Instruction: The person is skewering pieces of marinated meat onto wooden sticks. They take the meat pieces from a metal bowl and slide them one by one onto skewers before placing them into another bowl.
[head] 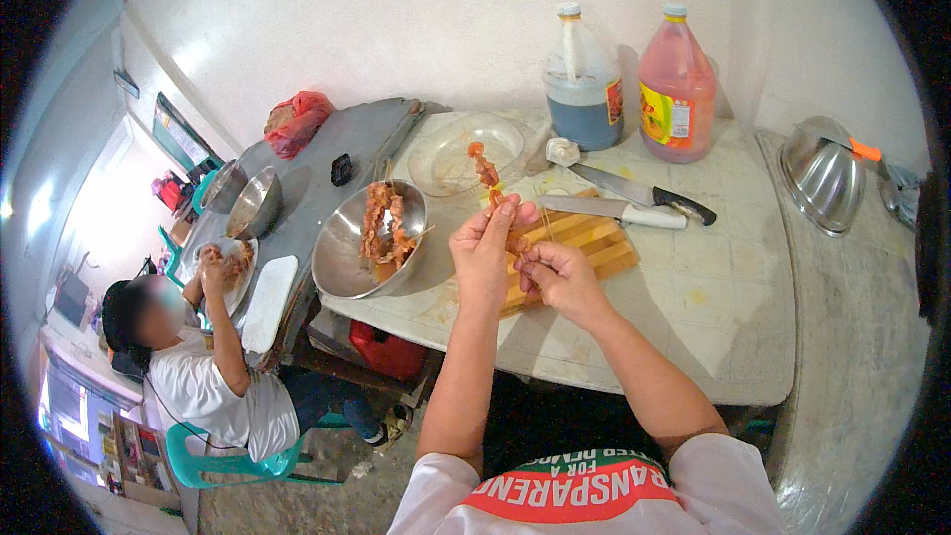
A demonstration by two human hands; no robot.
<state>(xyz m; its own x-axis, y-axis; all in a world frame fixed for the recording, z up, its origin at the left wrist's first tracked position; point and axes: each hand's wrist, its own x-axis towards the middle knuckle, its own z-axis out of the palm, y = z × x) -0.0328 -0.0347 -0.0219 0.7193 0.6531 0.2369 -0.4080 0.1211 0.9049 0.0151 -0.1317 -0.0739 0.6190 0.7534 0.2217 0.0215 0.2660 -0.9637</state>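
My left hand [483, 245] grips a skewer of reddish marinated meat [485, 169], which points up and away from me over the table. At its lower end, the fingertips of my right hand [561, 281] pinch the skewer. Part of the meat is hidden by my fingers. Beneath my hands lies a striped wooden cutting board [613, 253], with thin bamboo sticks [548, 224] seen just behind my right hand. To the left of my hands, a stainless steel bowl [334, 264] holds several meat skewers [380, 219].
Behind the board lie a white-handled knife [587, 204] and a black-handled knife [624, 182]. A clear plate [431, 171], a jug of dark liquid [585, 119] and a pink-red jug [674, 82] stand farther back. At left, a seated person [215, 386] works over a plate [249, 279].
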